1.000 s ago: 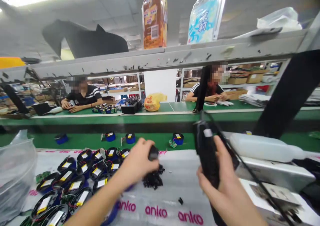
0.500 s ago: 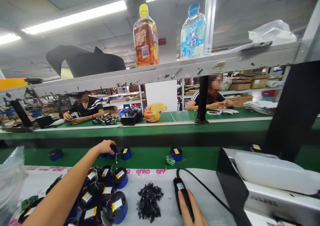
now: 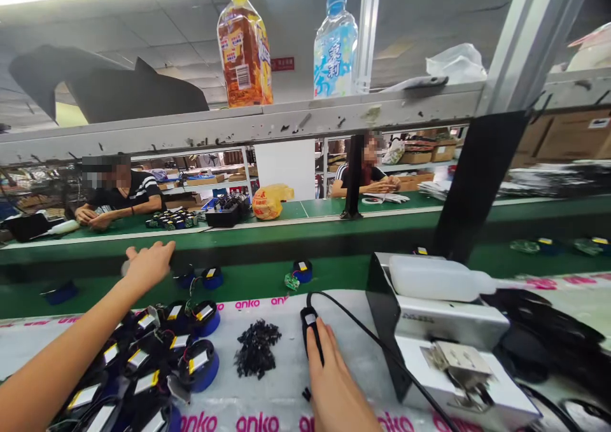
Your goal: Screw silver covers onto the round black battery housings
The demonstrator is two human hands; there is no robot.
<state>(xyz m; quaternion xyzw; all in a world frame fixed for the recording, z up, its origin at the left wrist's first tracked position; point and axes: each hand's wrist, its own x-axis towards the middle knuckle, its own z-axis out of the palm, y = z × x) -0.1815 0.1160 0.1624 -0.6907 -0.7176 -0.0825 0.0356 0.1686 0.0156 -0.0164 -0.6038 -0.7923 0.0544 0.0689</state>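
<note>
My left hand (image 3: 150, 263) is over the green belt (image 3: 258, 287) at the left, its fingers stretched and somewhat apart, with nothing clearly held. Just right of it on the belt stand round blue-and-black units (image 3: 212, 278) with white battery packs on top. My right hand (image 3: 337, 381) lies over a black corded handheld tool (image 3: 310, 320) on the bench, fingers stretched along it; the thumb is hidden. Left of the tool is a pile of small black pieces (image 3: 258, 349). Many more battery-topped units (image 3: 200, 363) crowd the bench below my left arm.
A metal-and-black machine (image 3: 432, 320) with a white plastic bottle (image 3: 429, 278) on it stands at the right. The tool's cord (image 3: 367, 330) runs past it. Drink bottles (image 3: 245, 56) stand on the overhead shelf (image 3: 286, 121). Two people sit across the line.
My left hand has moved left, away from a unit on the belt, and its fingers have spread. The view has turned right; my right hand stays at the corded tool.
</note>
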